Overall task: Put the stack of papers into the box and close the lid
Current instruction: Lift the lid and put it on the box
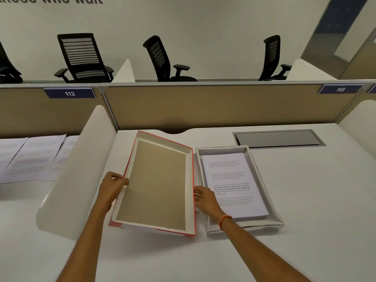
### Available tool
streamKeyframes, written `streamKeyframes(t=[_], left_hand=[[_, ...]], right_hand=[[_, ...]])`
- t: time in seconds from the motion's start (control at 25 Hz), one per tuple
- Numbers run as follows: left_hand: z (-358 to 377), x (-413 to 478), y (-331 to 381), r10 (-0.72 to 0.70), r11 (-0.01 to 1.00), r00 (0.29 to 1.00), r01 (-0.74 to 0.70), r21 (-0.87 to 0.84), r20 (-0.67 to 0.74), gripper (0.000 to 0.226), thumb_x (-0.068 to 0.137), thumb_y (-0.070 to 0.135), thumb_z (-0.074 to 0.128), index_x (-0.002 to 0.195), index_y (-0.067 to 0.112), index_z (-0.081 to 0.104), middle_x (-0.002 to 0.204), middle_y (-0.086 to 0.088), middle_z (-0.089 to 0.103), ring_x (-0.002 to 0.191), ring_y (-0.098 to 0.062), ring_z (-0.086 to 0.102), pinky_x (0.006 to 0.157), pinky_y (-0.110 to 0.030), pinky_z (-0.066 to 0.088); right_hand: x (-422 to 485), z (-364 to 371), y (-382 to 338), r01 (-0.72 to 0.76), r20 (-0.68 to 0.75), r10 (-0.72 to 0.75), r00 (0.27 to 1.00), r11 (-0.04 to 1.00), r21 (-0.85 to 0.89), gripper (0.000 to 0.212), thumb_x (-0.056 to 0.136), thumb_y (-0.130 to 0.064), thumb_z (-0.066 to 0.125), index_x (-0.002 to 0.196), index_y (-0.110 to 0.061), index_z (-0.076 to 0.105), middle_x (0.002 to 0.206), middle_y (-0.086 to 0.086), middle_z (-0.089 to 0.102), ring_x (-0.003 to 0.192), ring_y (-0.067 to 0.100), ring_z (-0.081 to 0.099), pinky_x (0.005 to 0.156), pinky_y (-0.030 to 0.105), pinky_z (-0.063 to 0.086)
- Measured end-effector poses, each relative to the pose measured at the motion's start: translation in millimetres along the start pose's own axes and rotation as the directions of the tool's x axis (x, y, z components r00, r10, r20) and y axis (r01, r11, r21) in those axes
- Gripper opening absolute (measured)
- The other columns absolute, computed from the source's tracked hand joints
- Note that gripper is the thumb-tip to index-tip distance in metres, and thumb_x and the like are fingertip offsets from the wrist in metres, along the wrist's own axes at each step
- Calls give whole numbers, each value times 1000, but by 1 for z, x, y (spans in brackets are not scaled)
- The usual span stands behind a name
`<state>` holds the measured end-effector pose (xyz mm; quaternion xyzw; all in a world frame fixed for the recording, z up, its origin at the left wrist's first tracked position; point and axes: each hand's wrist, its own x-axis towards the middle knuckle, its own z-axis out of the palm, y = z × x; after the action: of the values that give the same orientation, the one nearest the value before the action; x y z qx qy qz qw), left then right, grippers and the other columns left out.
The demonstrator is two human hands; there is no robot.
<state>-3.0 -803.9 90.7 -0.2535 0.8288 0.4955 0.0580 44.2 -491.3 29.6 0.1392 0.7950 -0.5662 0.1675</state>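
The stack of printed papers (234,186) lies inside the shallow white box (266,190) on the desk, right of centre. Left of it is the lid (158,186), red outside, brown and white inside, with its hollow side facing up. It is tilted, its left edge lifted off the desk. My left hand (114,185) grips the lid's left edge. My right hand (203,197) holds the lid's right edge, between lid and box, with an orange band on the wrist.
A curved white divider (81,169) stands close on the left, with loose printed sheets (30,157) on the neighbouring desk beyond it. A beige partition (223,106) closes the back. A metal cable hatch (278,138) sits flush in the desk behind the box.
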Motion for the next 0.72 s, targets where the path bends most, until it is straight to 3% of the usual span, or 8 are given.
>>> streamKeyframes(t=[0.08,0.16,0.36,0.48,0.6,0.72], left_hand=[[1,-17,30,47,998,998,-45,-41,50,47,69,23,70,113,19,54,101,-4,59,86,-21,57,61,-31,46],[12,-37,59,113,994,990,-113,-6,87,63,63,32,69,123,19,53,107,-5,60,90,-24,60,65,-32,47],[77,-104,119,278,907,960,-273,321,29,60,67,45,64,116,12,53,104,-6,59,91,-30,59,73,-33,45],[120,-141,144,336,865,942,-305,399,-9,65,73,50,66,120,11,47,110,-10,58,101,-33,63,73,-37,51],[156,-165,162,370,839,929,-339,425,11,72,73,54,67,126,12,42,119,-10,57,107,-32,64,80,-42,55],[184,-175,169,346,843,925,-381,380,159,81,73,66,67,134,19,41,130,-5,57,115,-28,63,91,-42,54]], right_hand=[[-2,-6,-7,36,-103,-58,993,979,-201,40,89,2,65,128,-8,63,125,8,67,110,20,66,97,24,53],[-1,-18,-20,63,-181,-107,978,970,-234,34,90,-4,65,124,-8,66,121,8,70,111,21,67,98,26,53],[1,-60,-65,135,-58,-127,990,978,161,37,98,-30,56,120,-1,66,110,14,73,101,29,73,86,31,61],[-2,-84,-89,120,31,-137,990,935,333,46,99,-41,51,118,-2,65,108,17,74,94,29,75,81,35,63],[-7,-112,-103,115,92,-161,983,919,377,50,97,-48,51,118,-6,68,106,12,76,92,25,76,75,31,62],[-8,-141,-107,121,74,-163,984,911,395,47,95,-46,55,118,-8,68,110,12,75,100,28,74,84,37,62]])
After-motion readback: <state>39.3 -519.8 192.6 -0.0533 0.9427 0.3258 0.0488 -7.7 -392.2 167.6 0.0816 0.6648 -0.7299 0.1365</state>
